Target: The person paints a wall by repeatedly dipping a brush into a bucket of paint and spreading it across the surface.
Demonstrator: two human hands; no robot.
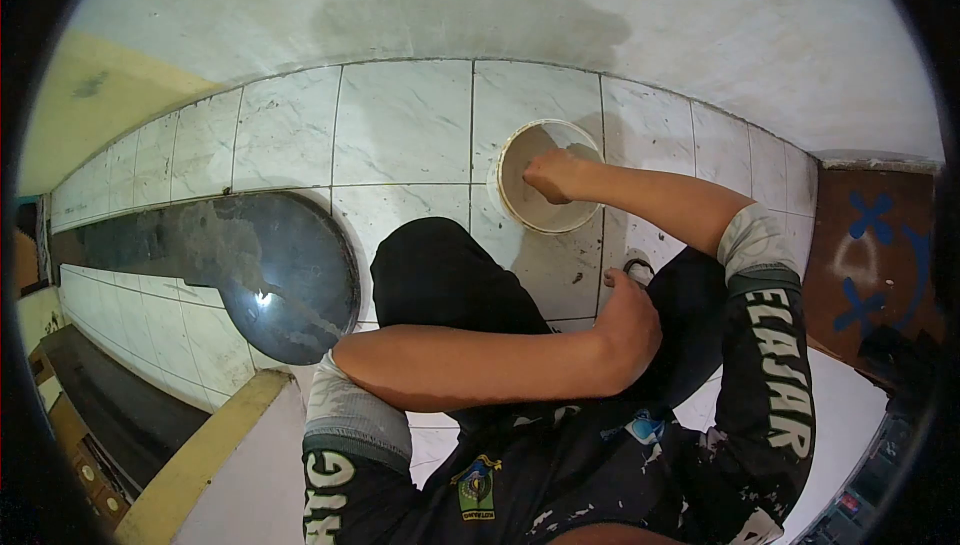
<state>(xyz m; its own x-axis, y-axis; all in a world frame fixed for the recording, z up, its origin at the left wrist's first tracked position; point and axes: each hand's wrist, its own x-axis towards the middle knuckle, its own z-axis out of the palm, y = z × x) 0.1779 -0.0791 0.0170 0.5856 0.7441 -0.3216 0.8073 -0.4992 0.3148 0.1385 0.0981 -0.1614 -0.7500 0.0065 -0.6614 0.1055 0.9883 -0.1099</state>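
A white round bucket (508, 207) stands on the tiled floor in front of me, with greyish material or shadow inside it. My right hand (548, 177) reaches down into the bucket, its fingers curled together; whatever they grip, if anything, is hidden. My left forearm crosses my lap, and my left hand (630, 333) rests loosely by my right thigh (690, 305), fingers partly showing and holding nothing visible. Just beyond the left fingers, a small white and dark object (638, 268), perhaps part of footwear, shows on the floor side.
A dark, glossy rounded slab (290, 275) with grey smears lies to the left. White marbled tiles (400, 125) run up to a stained pale wall (480, 5). At the right stands a brown panel (865, 265) with blue marks; a yellowish ledge (215, 455) is at lower left.
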